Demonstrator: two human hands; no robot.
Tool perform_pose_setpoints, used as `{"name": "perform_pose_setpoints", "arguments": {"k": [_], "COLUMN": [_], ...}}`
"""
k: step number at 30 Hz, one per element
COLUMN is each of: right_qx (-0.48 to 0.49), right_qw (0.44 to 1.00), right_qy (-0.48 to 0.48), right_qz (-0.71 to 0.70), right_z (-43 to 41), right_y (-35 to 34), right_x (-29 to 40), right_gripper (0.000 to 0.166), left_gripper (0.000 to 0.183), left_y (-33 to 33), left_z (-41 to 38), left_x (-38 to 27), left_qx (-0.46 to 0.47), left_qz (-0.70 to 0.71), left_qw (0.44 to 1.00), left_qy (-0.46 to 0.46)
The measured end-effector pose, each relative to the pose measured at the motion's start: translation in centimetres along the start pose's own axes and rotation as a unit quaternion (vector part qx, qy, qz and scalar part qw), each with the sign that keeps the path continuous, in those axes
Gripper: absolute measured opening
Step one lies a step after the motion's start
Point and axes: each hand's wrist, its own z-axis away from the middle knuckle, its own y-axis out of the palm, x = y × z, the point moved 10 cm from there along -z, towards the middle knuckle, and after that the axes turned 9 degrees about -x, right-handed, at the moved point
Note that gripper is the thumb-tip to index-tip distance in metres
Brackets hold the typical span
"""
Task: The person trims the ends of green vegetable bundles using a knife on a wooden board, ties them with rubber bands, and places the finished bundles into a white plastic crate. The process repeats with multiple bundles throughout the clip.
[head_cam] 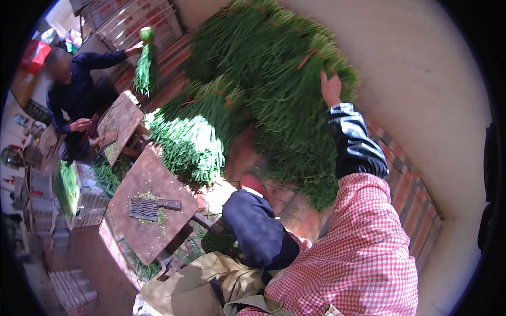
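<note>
My right hand [332,89], in a checked sleeve with a shiny black cuff, reaches to the pile of long green leaf bundles, which look like garlic chives [253,67]. It lies over the pale end of a bundle, beside a red-orange tie [307,58]; whether the fingers grip is unclear. My left hand is out of view. Before me stands a low wooden table [158,173], with a broad-bladed cleaver [144,208] lying on it among chopped green bits. Smaller tied bundles [189,142] lie partly in sunlight between the table and the pile.
At the left a seated co-worker holds up a tied green bundle [145,65] beside a second low table [120,122]. A white box [89,201] has greens next to it. Flattened cartons [138,23] lean at the back. A pale wall [415,98] borders the right.
</note>
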Motion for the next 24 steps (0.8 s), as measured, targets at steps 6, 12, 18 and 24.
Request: {"name": "perform_pose_setpoints", "arguments": {"k": [6,12,18,24], "right_qx": [0.010,0.133,0.135,0.266], "right_qw": [0.964,0.950,0.975,0.808], "right_qy": [0.156,0.107,0.140,0.102], "right_qz": [0.213,0.262,-0.107,-0.515], "right_z": [-1.9,-5.3,-3.8,4.7], "right_y": [10.3,13.7,8.7,-1.6], "right_x": [2.2,0.5,-2.3,8.6], "right_gripper": [0.131,0.120,0.085,0.086], "left_gripper": [0.065,0.062,0.059,0.056], "left_y": [-2.3,-3.3,-1.2,-9.4], "left_z": [-3.4,-5.7,-8.0,-13.8], "left_x": [1.9,1.6,1.8,-1.5], "left_qx": [0.016,0.027,0.011,-0.080], "left_qz": [-0.048,-0.077,-0.056,-0.016], "left_qw": [0.998,0.996,0.998,0.996], "left_qy": [-0.032,-0.046,-0.041,-0.019]}}
